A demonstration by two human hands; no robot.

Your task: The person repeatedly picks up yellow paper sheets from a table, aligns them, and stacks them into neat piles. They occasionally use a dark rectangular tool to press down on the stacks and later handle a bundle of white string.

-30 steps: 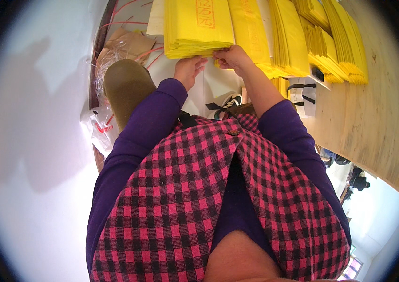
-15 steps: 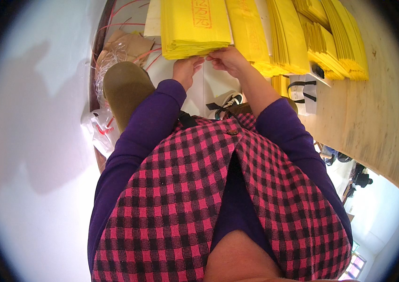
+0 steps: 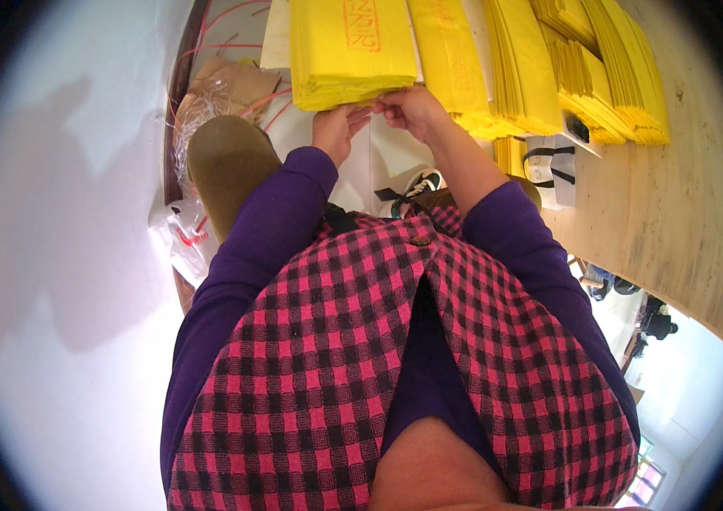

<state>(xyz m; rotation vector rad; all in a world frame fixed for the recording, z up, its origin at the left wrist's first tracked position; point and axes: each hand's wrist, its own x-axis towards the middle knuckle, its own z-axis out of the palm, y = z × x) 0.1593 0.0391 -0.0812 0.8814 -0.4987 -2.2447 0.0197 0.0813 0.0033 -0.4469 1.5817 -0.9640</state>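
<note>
The left hand [image 3: 335,136] and right hand [image 3: 412,111] nearly meet, fingers curled, at the near edge of a thick rectangular stack of folded yellow fabric [image 3: 353,64]; whether either pinches a layer, I cannot tell. More folded yellow fabric piles [image 3: 525,72] lie right of that stack. Light, level fingertips should keep its layers flush.

The rectangular stack of folded yellow fabric [image 3: 336,51] is bearing an orange-red framed print, and the folded fabric stacks [image 3: 523,72] beside it are showing similar yellow. The checked cloth garment [image 3: 293,358] is alternating pink and black squares; the long fabric sleeves [image 3: 263,221] are showing deep purple. The pale tan wooden surface [image 3: 634,213] is displaying darker brown streaks.
</note>
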